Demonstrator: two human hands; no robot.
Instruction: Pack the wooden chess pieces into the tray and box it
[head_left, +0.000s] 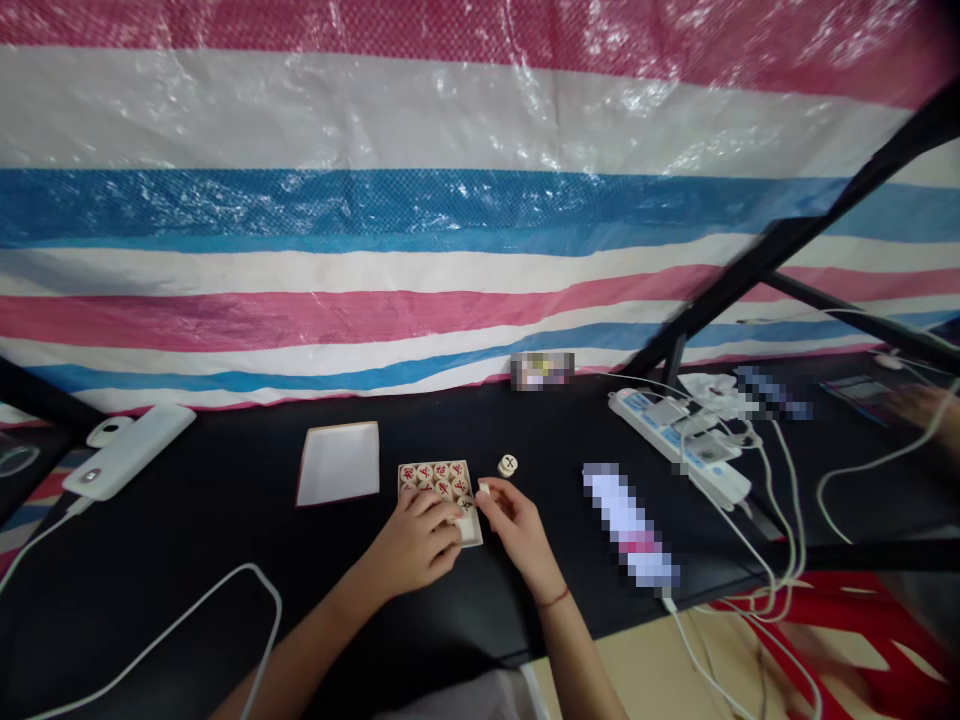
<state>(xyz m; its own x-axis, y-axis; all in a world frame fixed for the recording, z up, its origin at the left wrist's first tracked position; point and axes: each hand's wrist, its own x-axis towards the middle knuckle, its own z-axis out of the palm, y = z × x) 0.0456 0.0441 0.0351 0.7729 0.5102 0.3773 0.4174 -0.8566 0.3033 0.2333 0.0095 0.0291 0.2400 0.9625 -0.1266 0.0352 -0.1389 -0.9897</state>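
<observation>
A small pale box point(472, 532) on the black table point(225, 560) holds several round wooden game pieces point(435, 474) with red marks. My left hand point(416, 540) lies curled over the near part of the box, fingers on the pieces. My right hand point(514, 520) is just right of the box and pinches one pale round piece point(484, 489) between thumb and fingertips. One more round piece point(508, 464) with a dark mark lies loose on the table beyond my right hand. The box's flat lid point(339, 462) rests to the left.
A white power bank point(127, 452) with a cable lies at the left. A white power strip point(679, 443) with plugs and cables sits at the right, a blurred oblong object point(630, 525) before it. A striped tarp point(420, 200) hangs behind. Another person's hand point(926, 405) shows at far right.
</observation>
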